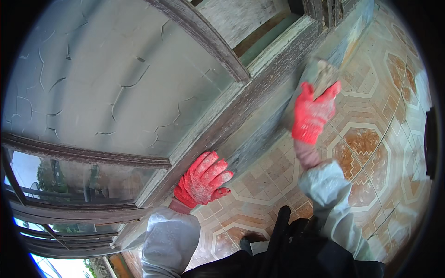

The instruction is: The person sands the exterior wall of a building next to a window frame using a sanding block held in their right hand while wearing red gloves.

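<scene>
block (326, 70): blurry, toward the far end of the low wall (259, 136); looks stiff and light, best held by its sides | right hand (315, 111): pinches the block, fingertips wide apart | left hand (204, 180): flat, fingers a bit spread, on the wooden frame's lower edge (187, 170)

head-worn view | faces down (wide fisheye) | close range

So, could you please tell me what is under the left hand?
A weathered wooden frame shows just above the left hand and a greyish wall strip to the right; whatever lies directly beneath is covered.
</scene>
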`<action>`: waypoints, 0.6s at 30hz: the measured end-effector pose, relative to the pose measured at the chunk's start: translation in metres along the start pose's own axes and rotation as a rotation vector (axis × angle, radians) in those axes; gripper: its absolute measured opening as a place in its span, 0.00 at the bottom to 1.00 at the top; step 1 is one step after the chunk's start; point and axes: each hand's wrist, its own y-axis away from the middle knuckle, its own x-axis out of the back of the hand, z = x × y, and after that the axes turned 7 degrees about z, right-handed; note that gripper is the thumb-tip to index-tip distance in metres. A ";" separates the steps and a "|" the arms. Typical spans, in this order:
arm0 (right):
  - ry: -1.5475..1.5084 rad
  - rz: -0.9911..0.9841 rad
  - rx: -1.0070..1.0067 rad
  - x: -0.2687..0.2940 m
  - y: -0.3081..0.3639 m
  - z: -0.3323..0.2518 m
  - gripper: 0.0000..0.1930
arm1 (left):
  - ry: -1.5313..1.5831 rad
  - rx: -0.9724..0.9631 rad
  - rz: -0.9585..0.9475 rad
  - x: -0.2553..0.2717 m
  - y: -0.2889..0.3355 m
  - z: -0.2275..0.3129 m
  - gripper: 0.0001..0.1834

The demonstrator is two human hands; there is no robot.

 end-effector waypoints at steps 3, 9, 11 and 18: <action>-0.154 -0.212 0.287 0.023 0.105 0.028 0.55 | -0.031 -0.025 0.034 -0.004 0.001 0.002 0.27; -0.524 -0.641 0.209 0.040 0.103 0.027 0.63 | -0.020 0.070 0.057 0.002 0.006 0.003 0.27; -0.304 -0.271 0.094 0.014 0.035 0.024 0.49 | -0.040 0.077 0.058 0.001 0.003 0.006 0.27; -0.157 -0.051 -0.431 -0.023 0.004 0.039 0.23 | -0.113 0.045 0.016 0.003 0.001 0.004 0.28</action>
